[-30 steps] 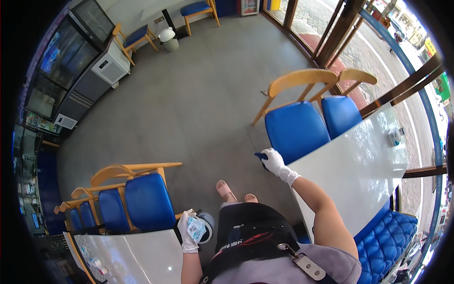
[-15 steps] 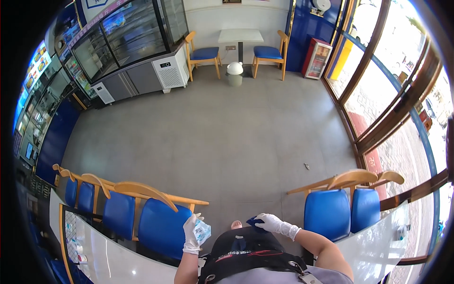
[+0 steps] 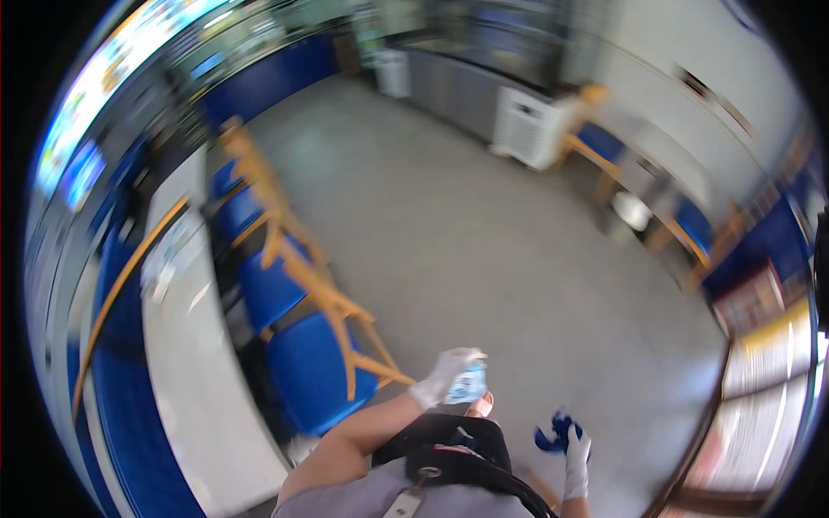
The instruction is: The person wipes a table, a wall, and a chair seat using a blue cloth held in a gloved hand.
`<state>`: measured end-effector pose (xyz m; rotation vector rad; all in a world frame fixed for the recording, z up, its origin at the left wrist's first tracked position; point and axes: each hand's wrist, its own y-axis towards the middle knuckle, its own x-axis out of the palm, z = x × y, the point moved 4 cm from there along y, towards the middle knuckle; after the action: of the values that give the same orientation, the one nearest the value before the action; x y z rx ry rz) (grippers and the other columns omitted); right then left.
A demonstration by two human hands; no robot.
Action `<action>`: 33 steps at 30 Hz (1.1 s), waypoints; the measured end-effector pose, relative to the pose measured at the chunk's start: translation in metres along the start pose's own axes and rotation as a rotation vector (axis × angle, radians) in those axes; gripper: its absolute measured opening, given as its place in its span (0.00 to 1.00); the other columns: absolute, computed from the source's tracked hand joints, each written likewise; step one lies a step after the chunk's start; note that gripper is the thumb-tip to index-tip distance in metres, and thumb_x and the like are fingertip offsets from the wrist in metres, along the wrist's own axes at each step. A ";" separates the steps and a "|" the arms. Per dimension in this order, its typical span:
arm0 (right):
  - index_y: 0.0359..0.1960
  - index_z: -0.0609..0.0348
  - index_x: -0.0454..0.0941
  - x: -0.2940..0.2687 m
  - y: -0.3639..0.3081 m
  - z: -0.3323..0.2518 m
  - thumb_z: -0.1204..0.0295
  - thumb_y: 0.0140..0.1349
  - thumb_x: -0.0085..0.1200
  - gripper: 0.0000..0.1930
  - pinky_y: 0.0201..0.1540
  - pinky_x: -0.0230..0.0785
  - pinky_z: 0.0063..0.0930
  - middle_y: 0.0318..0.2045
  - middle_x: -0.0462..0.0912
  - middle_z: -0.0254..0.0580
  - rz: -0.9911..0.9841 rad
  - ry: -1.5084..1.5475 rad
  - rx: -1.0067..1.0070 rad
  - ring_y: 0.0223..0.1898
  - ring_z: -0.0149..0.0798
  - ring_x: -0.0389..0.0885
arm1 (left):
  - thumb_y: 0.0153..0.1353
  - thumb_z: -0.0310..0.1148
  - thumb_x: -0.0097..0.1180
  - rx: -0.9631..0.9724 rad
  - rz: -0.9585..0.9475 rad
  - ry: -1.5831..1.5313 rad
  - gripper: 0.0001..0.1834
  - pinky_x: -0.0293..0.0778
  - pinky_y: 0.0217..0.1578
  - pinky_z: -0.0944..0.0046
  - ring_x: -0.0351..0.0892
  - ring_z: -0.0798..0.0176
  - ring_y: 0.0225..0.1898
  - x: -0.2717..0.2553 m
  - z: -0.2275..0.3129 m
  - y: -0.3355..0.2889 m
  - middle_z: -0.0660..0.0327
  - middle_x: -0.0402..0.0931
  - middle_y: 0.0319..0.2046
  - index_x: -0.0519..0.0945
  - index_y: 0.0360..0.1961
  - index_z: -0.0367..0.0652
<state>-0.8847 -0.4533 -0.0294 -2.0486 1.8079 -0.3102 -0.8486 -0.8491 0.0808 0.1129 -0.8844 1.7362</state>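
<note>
My left hand (image 3: 448,375), in a white glove, is closed on a light-blue and white packet (image 3: 467,385) in front of my body. What is inside the packet is too blurred to tell. Farther right, my gloved right hand (image 3: 578,451) grips a crumpled dark blue cloth (image 3: 560,431), whose ends hang loose above the grey floor. The two hands are apart. Below them shows my black apron (image 3: 479,437).
To the left, blue-seated wooden chairs (image 3: 308,371) line a long white table (image 3: 192,380). A glass display fridge (image 3: 524,129) stands at the back. A bin with a white top (image 3: 630,211) sits by a small table (image 3: 682,160). Glass doors (image 3: 743,432) are at right.
The view has swung left and is blurred. My left hand has moved forward across my body with the packet. My right hand has swung out to the right, still holding the cloth.
</note>
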 end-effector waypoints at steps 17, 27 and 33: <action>0.61 0.68 0.66 0.206 0.301 -0.223 0.56 0.69 0.50 0.29 0.57 0.71 0.38 0.56 0.76 0.49 -0.756 0.151 0.154 0.55 0.45 0.77 | 0.62 0.46 0.51 0.115 0.273 0.995 0.22 0.73 0.43 0.56 0.79 0.40 0.42 0.011 0.074 0.160 0.42 0.80 0.41 0.80 0.44 0.37; 0.62 0.70 0.66 0.202 0.371 -0.352 0.60 0.68 0.52 0.28 0.61 0.65 0.34 0.55 0.76 0.46 -0.707 0.337 0.213 0.56 0.39 0.74 | 0.66 0.37 0.56 -0.088 -0.208 0.321 0.18 0.74 0.40 0.66 0.77 0.69 0.39 0.102 0.185 0.370 0.61 0.79 0.39 0.77 0.49 0.33; 0.60 0.69 0.68 0.102 0.432 -0.354 0.60 0.67 0.53 0.27 0.61 0.65 0.33 0.51 0.79 0.45 -0.464 0.459 0.191 0.52 0.38 0.78 | 0.66 0.32 0.56 -0.374 -0.594 0.709 0.13 0.71 0.34 0.71 0.75 0.73 0.33 0.192 0.169 0.479 0.66 0.79 0.34 0.79 0.47 0.36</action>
<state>-1.4051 -0.6435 0.0953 -2.3676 1.4199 -1.1168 -1.3917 -0.8431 0.0567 -0.4268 -0.5449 0.9231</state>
